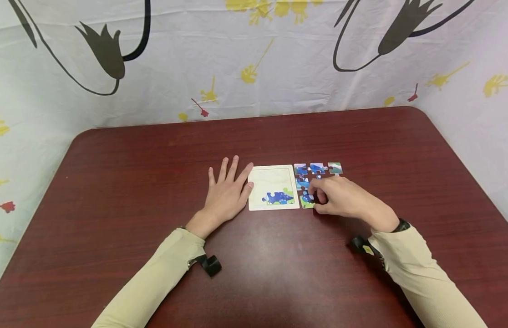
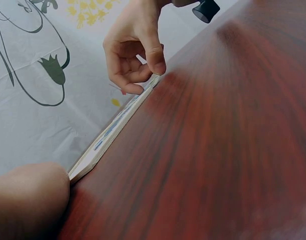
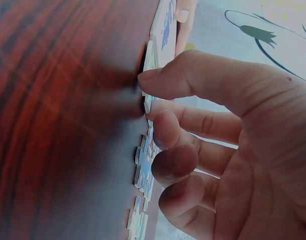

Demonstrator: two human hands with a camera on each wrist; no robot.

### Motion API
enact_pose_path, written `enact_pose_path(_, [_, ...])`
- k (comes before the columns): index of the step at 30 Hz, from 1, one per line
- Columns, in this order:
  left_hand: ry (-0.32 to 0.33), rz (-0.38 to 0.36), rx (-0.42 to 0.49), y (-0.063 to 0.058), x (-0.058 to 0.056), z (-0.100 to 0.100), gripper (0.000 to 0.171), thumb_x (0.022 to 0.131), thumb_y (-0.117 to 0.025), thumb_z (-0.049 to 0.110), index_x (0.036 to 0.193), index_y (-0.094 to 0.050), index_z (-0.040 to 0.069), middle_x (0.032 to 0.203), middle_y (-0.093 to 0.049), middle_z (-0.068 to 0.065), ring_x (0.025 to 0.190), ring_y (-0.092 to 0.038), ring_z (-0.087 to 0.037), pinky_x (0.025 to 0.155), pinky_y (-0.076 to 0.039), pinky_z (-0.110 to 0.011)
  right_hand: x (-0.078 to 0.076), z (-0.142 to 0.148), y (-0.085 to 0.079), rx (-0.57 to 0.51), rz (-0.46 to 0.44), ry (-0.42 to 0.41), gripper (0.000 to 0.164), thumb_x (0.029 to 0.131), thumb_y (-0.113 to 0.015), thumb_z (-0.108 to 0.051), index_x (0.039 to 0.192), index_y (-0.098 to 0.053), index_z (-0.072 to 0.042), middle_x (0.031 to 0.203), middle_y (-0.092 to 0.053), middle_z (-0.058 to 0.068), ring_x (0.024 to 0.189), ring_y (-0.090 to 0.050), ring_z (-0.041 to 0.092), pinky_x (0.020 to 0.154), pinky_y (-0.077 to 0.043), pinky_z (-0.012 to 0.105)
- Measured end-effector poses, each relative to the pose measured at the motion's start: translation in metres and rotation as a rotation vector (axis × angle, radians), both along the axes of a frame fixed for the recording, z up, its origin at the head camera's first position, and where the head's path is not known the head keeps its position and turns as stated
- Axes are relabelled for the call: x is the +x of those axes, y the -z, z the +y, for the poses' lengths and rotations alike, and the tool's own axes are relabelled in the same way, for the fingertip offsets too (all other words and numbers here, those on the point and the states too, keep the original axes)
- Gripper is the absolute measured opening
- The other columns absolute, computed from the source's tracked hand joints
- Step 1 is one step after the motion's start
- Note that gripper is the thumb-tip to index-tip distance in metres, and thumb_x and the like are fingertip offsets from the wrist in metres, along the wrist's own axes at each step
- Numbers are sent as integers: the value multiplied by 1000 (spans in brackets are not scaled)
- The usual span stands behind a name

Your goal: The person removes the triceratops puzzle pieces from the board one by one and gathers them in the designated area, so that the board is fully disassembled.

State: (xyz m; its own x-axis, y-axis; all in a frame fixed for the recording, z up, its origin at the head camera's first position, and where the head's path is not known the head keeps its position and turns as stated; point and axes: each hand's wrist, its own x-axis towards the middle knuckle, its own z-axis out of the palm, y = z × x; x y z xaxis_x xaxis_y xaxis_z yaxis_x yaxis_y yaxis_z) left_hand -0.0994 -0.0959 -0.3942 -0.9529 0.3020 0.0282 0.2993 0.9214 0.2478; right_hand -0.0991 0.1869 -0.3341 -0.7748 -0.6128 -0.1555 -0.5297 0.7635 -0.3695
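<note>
A square, cream puzzle board (image 1: 270,180) lies on the table, with joined pieces of a blue creature (image 1: 280,197) in its lower right corner. My left hand (image 1: 225,193) rests with fingers spread, its thumb and index fingertip on the board's left edge. Just right of the board, my right hand (image 1: 346,197) pinches a blue and green puzzle piece (image 1: 306,202) between thumb and index finger, low at the tabletop. The other fingers are curled in the right wrist view. Part of that piece is hidden by the fingers.
Loose puzzle pieces lie right of the board, among them a blue one (image 1: 301,169), another blue one (image 1: 317,168) and a green and white one (image 1: 335,168). The right hand covers part of this group. Behind the brown table (image 1: 155,155) hangs a patterned cloth (image 1: 172,54).
</note>
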Motion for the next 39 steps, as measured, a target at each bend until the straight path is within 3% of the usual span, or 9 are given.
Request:
enact_pose_path(25, [-3, 2, 0, 0, 0, 0, 53, 99, -28, 45, 149, -23, 28, 155, -10, -10, 140, 1, -31, 104, 1, -61, 1, -2, 1, 8, 5, 16, 21, 76, -72, -12, 92, -60, -9, 63, -44, -6, 54, -40, 9, 52, -33, 28])
enact_pose_path(39, [-4, 7, -3, 0, 0, 0, 54, 99, -28, 46, 149, -22, 28, 155, -10, -10, 140, 1, -32, 104, 1, -61, 5, -3, -12, 10, 61, 34, 23, 76, -74, -22, 91, -61, -11, 64, -45, -7, 56, -42, 9, 54, -36, 29])
